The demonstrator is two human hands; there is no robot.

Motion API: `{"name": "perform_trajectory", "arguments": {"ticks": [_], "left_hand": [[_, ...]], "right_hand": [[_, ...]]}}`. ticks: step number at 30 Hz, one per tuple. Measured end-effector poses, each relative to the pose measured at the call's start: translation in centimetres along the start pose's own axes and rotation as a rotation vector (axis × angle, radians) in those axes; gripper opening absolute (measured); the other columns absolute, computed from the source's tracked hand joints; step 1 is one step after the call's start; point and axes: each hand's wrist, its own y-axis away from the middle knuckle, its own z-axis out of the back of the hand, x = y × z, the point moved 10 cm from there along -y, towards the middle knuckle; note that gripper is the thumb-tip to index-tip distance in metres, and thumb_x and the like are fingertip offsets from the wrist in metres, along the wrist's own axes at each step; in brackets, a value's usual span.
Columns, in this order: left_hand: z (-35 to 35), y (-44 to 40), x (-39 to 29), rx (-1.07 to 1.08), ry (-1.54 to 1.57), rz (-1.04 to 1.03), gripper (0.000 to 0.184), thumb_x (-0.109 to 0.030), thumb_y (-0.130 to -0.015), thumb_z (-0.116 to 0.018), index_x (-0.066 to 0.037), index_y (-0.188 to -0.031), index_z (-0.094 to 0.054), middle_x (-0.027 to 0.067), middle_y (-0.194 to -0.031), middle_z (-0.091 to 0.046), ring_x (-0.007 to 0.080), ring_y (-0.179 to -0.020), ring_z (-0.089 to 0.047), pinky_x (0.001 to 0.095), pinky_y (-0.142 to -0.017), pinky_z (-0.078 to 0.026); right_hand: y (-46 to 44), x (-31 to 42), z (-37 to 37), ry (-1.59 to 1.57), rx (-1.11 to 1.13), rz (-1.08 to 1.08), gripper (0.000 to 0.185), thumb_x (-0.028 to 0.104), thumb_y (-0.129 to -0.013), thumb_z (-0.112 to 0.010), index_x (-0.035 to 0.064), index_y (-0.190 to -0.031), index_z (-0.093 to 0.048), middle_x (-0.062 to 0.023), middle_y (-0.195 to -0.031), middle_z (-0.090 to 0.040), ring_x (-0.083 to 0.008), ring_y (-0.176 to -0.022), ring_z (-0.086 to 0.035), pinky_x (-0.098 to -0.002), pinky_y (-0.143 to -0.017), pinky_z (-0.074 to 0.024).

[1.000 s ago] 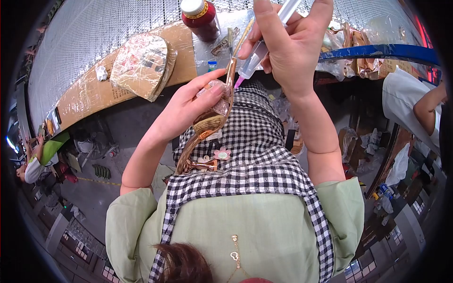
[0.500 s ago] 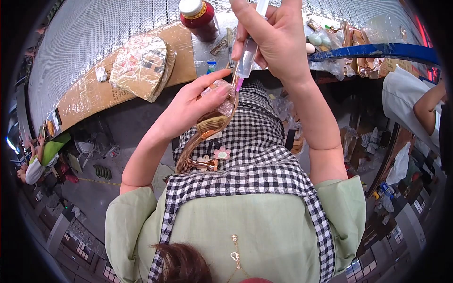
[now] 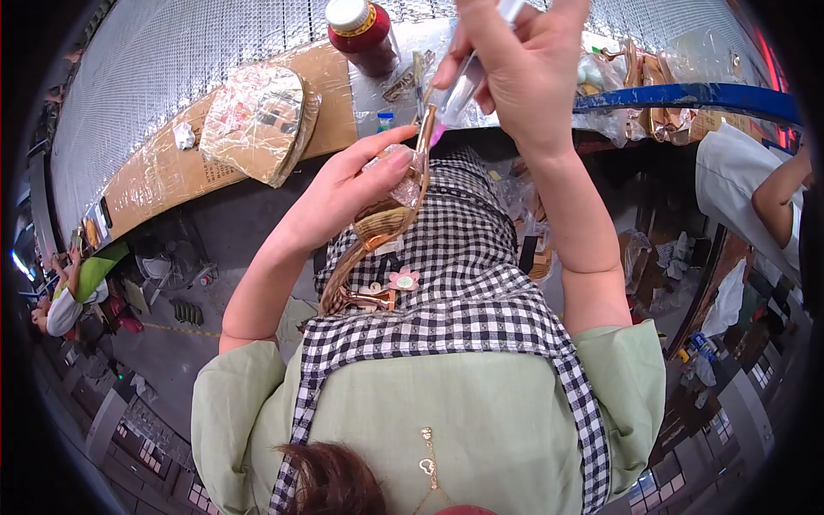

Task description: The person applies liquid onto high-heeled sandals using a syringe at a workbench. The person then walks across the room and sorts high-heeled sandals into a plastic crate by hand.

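Observation:
My left hand (image 3: pixel 356 184) is closed around a shiny bronze sandal (image 3: pixel 382 225) with a clear, glittery band across it. The sandal's narrow front end points up, and its back part hangs down over the checked apron. My right hand (image 3: pixel 528 77) grips a clear plastic syringe (image 3: pixel 462 93), tilted, with its pink tip (image 3: pixel 438 135) down beside the sandal's edge near my left fingertips. Whether the tip touches the edge I cannot tell. The syringe's upper end is partly hidden by my fingers.
A red jar with a white lid (image 3: pixel 365 36) stands on the bench. Left of it, wrapped round pieces (image 3: pixel 257 120) lie on cardboard (image 3: pixel 330 99). A blue rail (image 3: pixel 687 96) crosses the right side, near bronze pieces. Other people work at far left and right.
My right hand has moved right and tilted the syringe further over. The pink tip has shifted slightly upward along the sandal's edge. My left hand still holds the sandal, nearly unmoved.

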Motion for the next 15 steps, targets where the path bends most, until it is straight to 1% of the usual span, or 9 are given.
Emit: {"name": "perform_trajectory", "arguments": {"ticks": [2, 4, 5, 6, 7, 9, 11, 14, 15], "left_hand": [[0.3, -0.1, 0.0, -0.010, 0.051, -0.025, 0.056, -0.034, -0.099, -0.054, 0.003, -0.139, -0.043, 0.0061, -0.114, -0.060, 0.0090, -0.102, -0.055, 0.0240, -0.089, -0.044], [0.4, -0.2, 0.5, -0.011, 0.128, 0.016, 0.056, -0.035, -0.099, -0.049, 0.003, -0.139, -0.041, 0.0101, -0.125, -0.056, 0.0132, -0.112, -0.055, 0.0282, -0.097, -0.043], [0.6, -0.3, 0.8, -0.009, 0.129, 0.017, 0.056, -0.035, -0.099, -0.049, 0.003, -0.139, -0.041, 0.0101, -0.125, -0.056, 0.0132, -0.112, -0.055, 0.0282, -0.097, -0.043], [0.6, -0.4, 1.2, 0.018, 0.182, 0.033, 0.058, -0.036, -0.098, -0.049, 0.004, -0.139, -0.041, 0.0108, -0.125, -0.057, 0.0134, -0.111, -0.056, 0.0284, -0.095, -0.045], [0.5, -0.5, 1.5, 0.045, 0.235, 0.048, 0.059, -0.038, -0.098, -0.049, 0.004, -0.138, -0.040, 0.0116, -0.124, -0.057, 0.0136, -0.109, -0.057, 0.0285, -0.094, -0.046], [0.1, -0.6, 0.7, 0.064, 0.219, 0.035, 0.060, -0.038, -0.097, -0.049, 0.004, -0.138, -0.040, 0.0117, -0.123, -0.057, 0.0134, -0.108, -0.058, 0.0282, -0.092, -0.047], [-0.1, -0.5, 0.4, 0.079, 0.205, 0.022, 0.060, -0.039, -0.097, -0.049, 0.004, -0.138, -0.040, 0.0119, -0.123, -0.057, 0.0131, -0.106, -0.059, 0.0279, -0.090, -0.048], [0.0, -0.5, 0.6, 0.079, 0.217, 0.041, 0.058, -0.039, -0.098, -0.048, 0.004, -0.136, -0.042, 0.0108, -0.120, -0.058, 0.0122, -0.105, -0.059, 0.0270, -0.088, -0.048], [0.0, -0.6, 0.6, 0.068, 0.233, 0.035, 0.057, -0.039, -0.099, -0.048, 0.003, -0.136, -0.044, 0.0079, -0.116, -0.060, 0.0103, -0.102, -0.058, 0.0256, -0.088, -0.047]], "right_hand": [[0.4, 2.2, 1.0, 0.035, -0.140, 0.065, 0.070, 0.003, -0.095, -0.054, 0.0099, -0.145, -0.006, -0.0037, -0.057, -0.056, -0.0140, -0.042, -0.057, -0.0251, -0.040, -0.0478], [0.7, 1.7, 1.4, 0.034, -0.152, 0.084, 0.071, 0.003, -0.096, -0.054, 0.0101, -0.146, -0.004, -0.0034, -0.057, -0.056, -0.0139, -0.042, -0.057, -0.0249, -0.040, -0.0478], [0.8, 1.6, 1.6, 0.037, -0.164, 0.103, 0.072, 0.003, -0.096, -0.053, 0.0104, -0.147, -0.002, -0.0032, -0.056, -0.056, -0.0137, -0.041, -0.057, -0.0247, -0.040, -0.0478], [1.2, 2.4, 0.5, 0.043, -0.135, 0.129, 0.075, 0.001, -0.096, -0.052, 0.0108, -0.147, 0.001, -0.0033, -0.056, -0.055, -0.0130, -0.042, -0.056, -0.0249, -0.041, -0.0489], [1.2, 2.1, 0.5, 0.045, -0.138, 0.129, 0.075, 0.001, -0.096, -0.052, 0.0108, -0.147, 0.001, -0.0033, -0.056, -0.055, -0.0130, -0.042, -0.056, -0.0249, -0.041, -0.0489], [1.5, 1.3, 0.1, 0.011, -0.088, 0.150, 0.077, -0.001, -0.094, -0.053, 0.0105, -0.147, 0.001, -0.0030, -0.056, -0.054, -0.0119, -0.043, -0.056, -0.0251, -0.043, -0.0504], [1.5, 0.8, 0.0, 0.014, -0.092, 0.140, 0.077, -0.003, -0.093, -0.054, 0.0097, -0.147, 0.000, -0.0030, -0.057, -0.054, -0.0110, -0.043, -0.055, -0.0253, -0.045, -0.0514], [1.5, 0.0, -0.6, -0.034, -0.042, 0.115, 0.077, -0.005, -0.092, -0.055, 0.0094, -0.146, -0.001, -0.0027, -0.057, -0.054, -0.0104, -0.043, -0.055, -0.0238, -0.045, -0.0505], [1.6, 0.0, -0.7, -0.005, -0.029, 0.111, 0.077, -0.005, -0.092, -0.055, 0.0092, -0.146, -0.002, -0.0024, -0.057, -0.054, -0.0098, -0.044, -0.054, -0.0229, -0.045, -0.0498]]}}
